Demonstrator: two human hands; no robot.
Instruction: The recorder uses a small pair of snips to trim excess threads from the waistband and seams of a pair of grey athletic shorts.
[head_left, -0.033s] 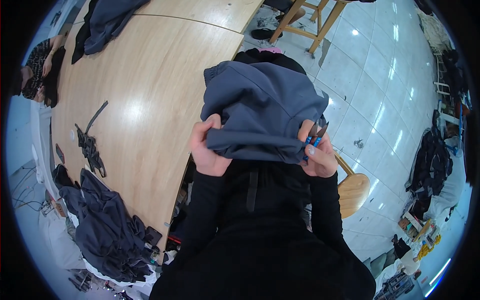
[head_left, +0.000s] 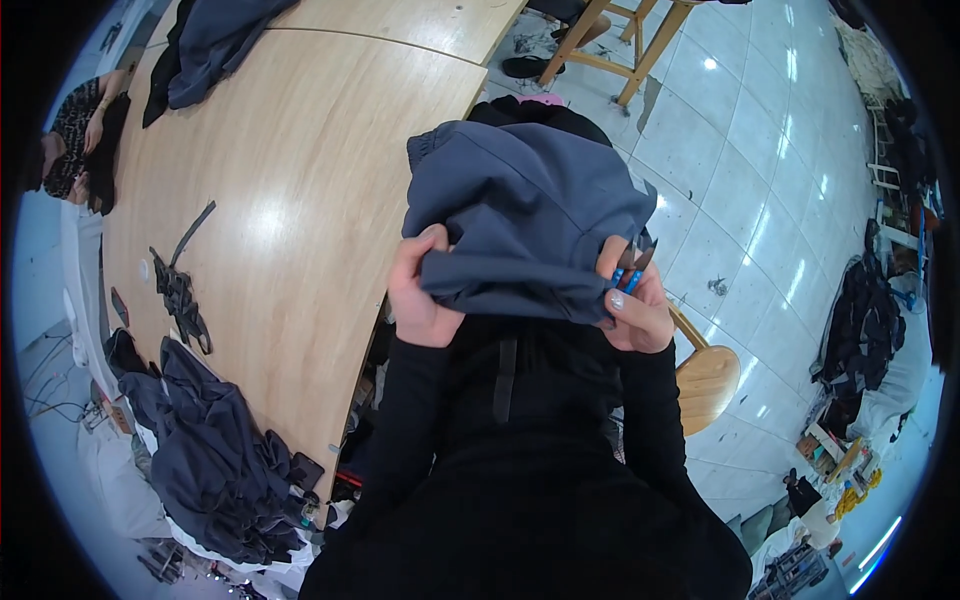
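Note:
A dark blue-grey garment (head_left: 520,190) is bunched in front of my body, with a gathered elastic edge at its far left corner. Its near edge is stretched in a fold between both hands. My left hand (head_left: 422,295) grips the left end of that fold, thumb on top. At the other end, my right hand (head_left: 640,305) pinches the cloth. The same hand also holds thread snips (head_left: 632,272) with blue handles, their dark pointed blades apart and facing away from me. Cloth hides some fingers of both hands.
A light wooden table (head_left: 300,160) runs along my left, bearing a pile of dark garments (head_left: 215,460), black straps (head_left: 180,295) and another garment (head_left: 225,45). A co-worker's arm (head_left: 97,125) shows far left. A wooden stool (head_left: 708,385) stands at my right.
My left hand has shifted slightly right with its end of the fold. The snips have moved a little in my right hand.

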